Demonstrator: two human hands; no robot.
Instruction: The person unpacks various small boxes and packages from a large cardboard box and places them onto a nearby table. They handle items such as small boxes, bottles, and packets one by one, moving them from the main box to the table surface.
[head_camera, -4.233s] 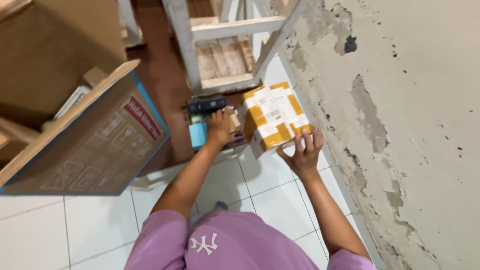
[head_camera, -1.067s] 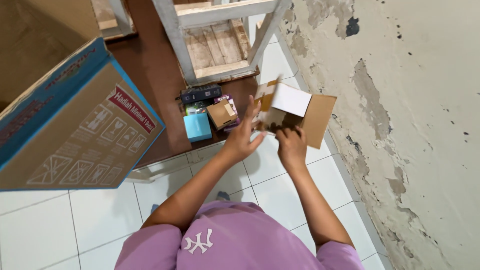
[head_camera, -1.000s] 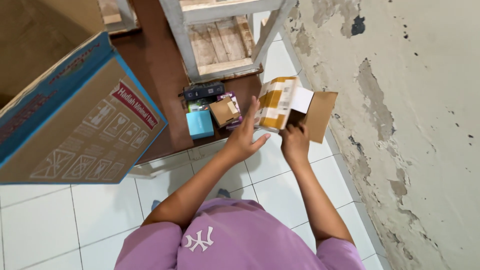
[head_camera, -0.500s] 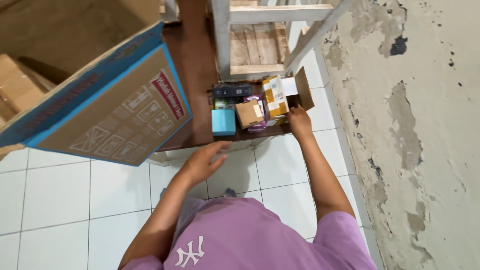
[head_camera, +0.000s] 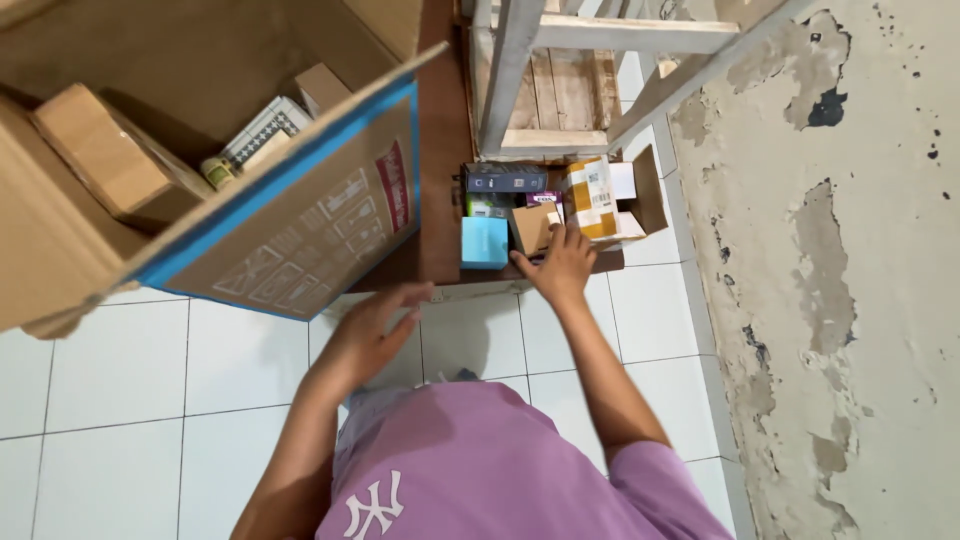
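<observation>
The right hand (head_camera: 563, 268) reaches forward to a cluster of small boxes on a low dark-brown table (head_camera: 440, 150), its fingers spread and loose — an open grip, holding nothing. The fingertips touch a small brown cardboard box (head_camera: 530, 226) and lie just beside an opened orange-and-white carton (head_camera: 592, 197), which stands tilted with its brown flaps (head_camera: 648, 190) folded out toward the wall. Left of the brown box sits a light-blue box (head_camera: 484, 242); behind it lie a dark box (head_camera: 504, 178) and a small purple package (head_camera: 543, 198), partly hidden.

The left hand (head_camera: 372, 330) hovers over the white tiled floor (head_camera: 120, 400), palm down, fingers extended and empty — well apart from the cluster, near the table's front edge.

To the left a large cardboard box with a blue edge (head_camera: 290, 225) lies tipped on its side, open, with smaller parcels inside, among them a plain brown box (head_camera: 100, 160). A white-painted wooden frame (head_camera: 590, 35) stands behind the cluster, next to a stained, peeling wall (head_camera: 850, 250). The person wears a purple shirt (head_camera: 470, 470).
</observation>
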